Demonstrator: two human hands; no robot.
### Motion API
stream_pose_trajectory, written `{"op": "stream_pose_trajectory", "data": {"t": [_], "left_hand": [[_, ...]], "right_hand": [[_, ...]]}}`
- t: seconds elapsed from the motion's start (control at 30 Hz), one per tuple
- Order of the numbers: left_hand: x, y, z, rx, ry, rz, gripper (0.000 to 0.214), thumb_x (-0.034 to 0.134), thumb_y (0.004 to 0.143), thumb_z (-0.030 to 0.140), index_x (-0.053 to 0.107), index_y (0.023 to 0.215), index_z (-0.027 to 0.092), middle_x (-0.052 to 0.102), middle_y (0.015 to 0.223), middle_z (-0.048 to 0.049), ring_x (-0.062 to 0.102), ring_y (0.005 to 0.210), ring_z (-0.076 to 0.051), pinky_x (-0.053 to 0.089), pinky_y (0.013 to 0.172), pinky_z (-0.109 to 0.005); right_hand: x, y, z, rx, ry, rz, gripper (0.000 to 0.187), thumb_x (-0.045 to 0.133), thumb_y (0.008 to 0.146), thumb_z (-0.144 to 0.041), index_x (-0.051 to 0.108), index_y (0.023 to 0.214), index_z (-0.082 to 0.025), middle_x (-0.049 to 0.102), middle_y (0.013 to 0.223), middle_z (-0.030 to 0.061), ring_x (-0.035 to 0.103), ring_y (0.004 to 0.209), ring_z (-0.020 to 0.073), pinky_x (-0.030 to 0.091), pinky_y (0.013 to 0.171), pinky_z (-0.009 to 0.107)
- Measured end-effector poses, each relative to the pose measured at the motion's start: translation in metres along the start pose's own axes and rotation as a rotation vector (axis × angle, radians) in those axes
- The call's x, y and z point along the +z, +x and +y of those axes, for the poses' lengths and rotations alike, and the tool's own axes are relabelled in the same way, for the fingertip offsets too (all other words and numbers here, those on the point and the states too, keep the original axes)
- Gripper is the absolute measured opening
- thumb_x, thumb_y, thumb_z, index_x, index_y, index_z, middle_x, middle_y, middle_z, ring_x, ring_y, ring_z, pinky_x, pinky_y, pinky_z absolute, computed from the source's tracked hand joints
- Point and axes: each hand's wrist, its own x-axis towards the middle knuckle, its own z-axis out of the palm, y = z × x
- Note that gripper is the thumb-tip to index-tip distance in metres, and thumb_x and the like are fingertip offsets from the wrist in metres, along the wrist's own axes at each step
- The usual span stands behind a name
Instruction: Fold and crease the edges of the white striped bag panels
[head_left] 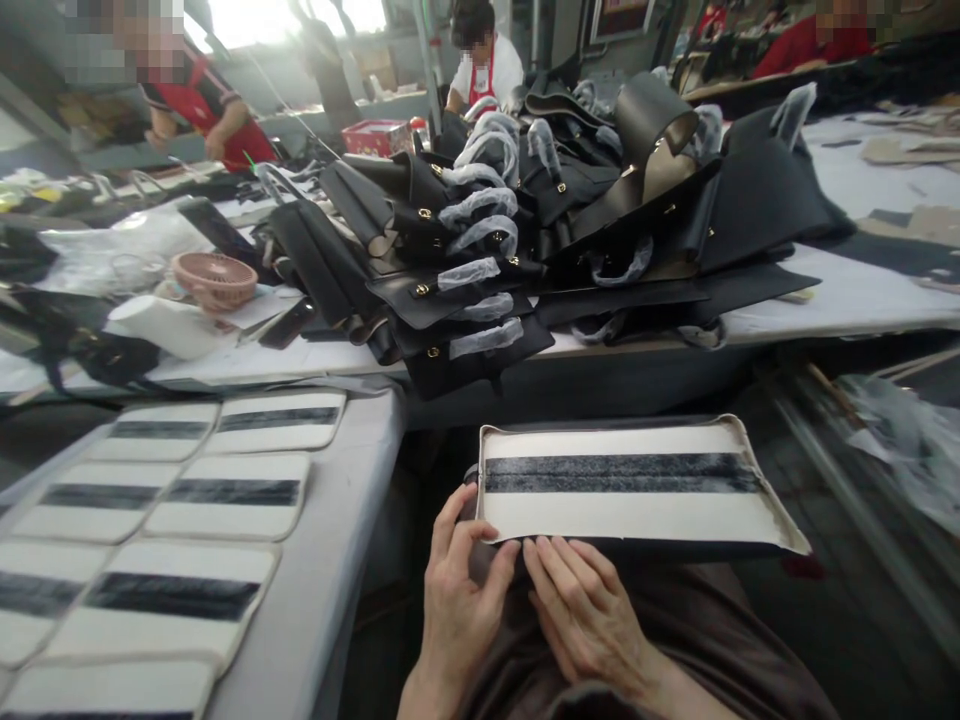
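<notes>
Over my lap lies a rectangular bag piece (622, 515), cream on the face that shows, with a dark strip along its middle and a thin raised edge. Black material shows under its near and far sides. My left hand (461, 580) is closed round its near left corner, thumb and fingers at the edge. Beside it, my right hand (581, 610) presses its fingers together along the near edge, thumb tucked below. The fingertips of both hands almost meet there. What lies under the piece is hidden.
To my left, a grey-covered table (330, 520) holds several cream panels (225, 505) with dark strips. Ahead, a long white table (757, 320) carries piled black bags (480, 250) with plastic-wrapped handles, and a pink basket (214, 280). Co-workers in red aprons are beyond. Metal bars (847, 480) run at right.
</notes>
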Motion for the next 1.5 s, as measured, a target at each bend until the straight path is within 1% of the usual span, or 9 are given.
{"op": "stream_pose_trajectory", "data": {"t": [0.17, 0.37, 0.63, 0.83, 0.97, 1.07, 1.27, 1.37, 1.5], "left_hand": [[0.007, 0.001, -0.001, -0.066, -0.145, 0.061, 0.012, 0.061, 0.088, 0.022, 0.053, 0.097, 0.022, 0.047, 0.141, -0.0093, 0.045, 0.133, -0.026, 0.039, 0.11, -0.05], [0.028, -0.005, 0.0, -0.317, -0.534, 0.118, 0.057, 0.06, 0.091, 0.029, 0.035, 0.142, 0.027, 0.041, 0.149, -0.0111, 0.044, 0.136, -0.025, 0.042, 0.11, -0.04], [0.036, -0.006, 0.004, -0.432, -0.616, 0.118, 0.058, 0.056, 0.092, 0.03, 0.033, 0.145, 0.03, 0.039, 0.152, -0.006, 0.041, 0.138, -0.024, 0.035, 0.115, -0.037], [0.022, 0.004, -0.006, -0.471, -0.787, 0.053, 0.052, 0.063, 0.089, 0.036, 0.047, 0.136, 0.025, 0.05, 0.144, -0.0082, 0.047, 0.133, -0.025, 0.037, 0.112, -0.037], [0.015, 0.031, -0.009, -0.627, -0.958, 0.086, 0.031, 0.058, 0.091, 0.047, 0.06, 0.104, 0.019, 0.067, 0.103, -0.004, 0.063, 0.095, -0.017, 0.051, 0.085, -0.028], [0.018, 0.048, -0.008, -0.718, -1.054, 0.046, 0.029, 0.069, 0.085, 0.044, 0.054, 0.086, 0.019, 0.059, 0.079, 0.0042, 0.055, 0.071, -0.009, 0.048, 0.073, -0.02], [0.023, 0.062, -0.009, -0.808, -1.066, -0.046, 0.036, 0.077, 0.077, 0.04, 0.047, 0.08, 0.019, 0.054, 0.075, 0.0046, 0.05, 0.068, -0.008, 0.043, 0.064, -0.017], [0.022, 0.063, -0.008, -0.81, -0.945, -0.066, 0.039, 0.079, 0.074, 0.042, 0.047, 0.078, 0.02, 0.051, 0.073, 0.0056, 0.049, 0.067, -0.009, 0.041, 0.061, -0.017], [0.024, 0.068, -0.01, -0.817, -0.708, -0.053, 0.044, 0.082, 0.066, 0.051, 0.054, 0.084, 0.021, 0.056, 0.081, 0.0054, 0.053, 0.07, -0.011, 0.045, 0.062, -0.018]], "right_hand": [[0.007, 0.002, -0.004, 0.008, -0.009, 0.001, 0.042, 0.044, 0.091, -0.01, 0.06, 0.13, -0.005, 0.062, 0.129, 0.0125, 0.049, 0.126, 0.0235, 0.027, 0.118, 0.04], [0.009, 0.002, -0.006, 0.032, -0.005, 0.014, 0.041, 0.044, 0.091, -0.009, 0.062, 0.127, -0.007, 0.064, 0.125, 0.0106, 0.05, 0.124, 0.0213, 0.024, 0.12, 0.039], [0.013, 0.007, -0.009, 0.066, 0.02, 0.064, 0.037, 0.043, 0.091, -0.008, 0.066, 0.12, -0.006, 0.068, 0.116, 0.0097, 0.052, 0.118, 0.0192, 0.022, 0.121, 0.038], [0.01, 0.007, -0.008, 0.07, 0.018, 0.068, 0.038, 0.043, 0.091, -0.007, 0.066, 0.121, -0.008, 0.068, 0.118, 0.009, 0.053, 0.117, 0.0185, 0.021, 0.121, 0.037], [0.008, 0.005, -0.006, 0.069, 0.014, 0.056, 0.038, 0.043, 0.093, -0.008, 0.066, 0.122, -0.012, 0.067, 0.12, 0.0068, 0.053, 0.117, 0.0176, 0.02, 0.121, 0.036], [0.009, 0.002, -0.004, 0.07, 0.05, 0.058, 0.038, 0.045, 0.093, -0.008, 0.064, 0.125, -0.009, 0.067, 0.12, 0.0077, 0.053, 0.119, 0.018, 0.02, 0.121, 0.036], [0.008, 0.014, 0.003, 0.088, 0.132, 0.112, 0.037, 0.042, 0.093, -0.007, 0.064, 0.123, -0.004, 0.069, 0.116, 0.01, 0.055, 0.114, 0.0187, 0.024, 0.117, 0.034], [-0.009, 0.026, 0.014, 0.087, 0.223, 0.13, 0.036, 0.04, 0.093, -0.008, 0.066, 0.118, -0.005, 0.071, 0.107, 0.0093, 0.059, 0.105, 0.0192, 0.04, 0.103, 0.033], [-0.061, 0.022, 0.053, 0.146, 0.273, 0.221, 0.03, 0.054, 0.087, -0.011, 0.066, 0.115, -0.006, 0.069, 0.096, 0.0091, 0.059, 0.098, 0.0213, 0.05, 0.09, 0.034]]}}
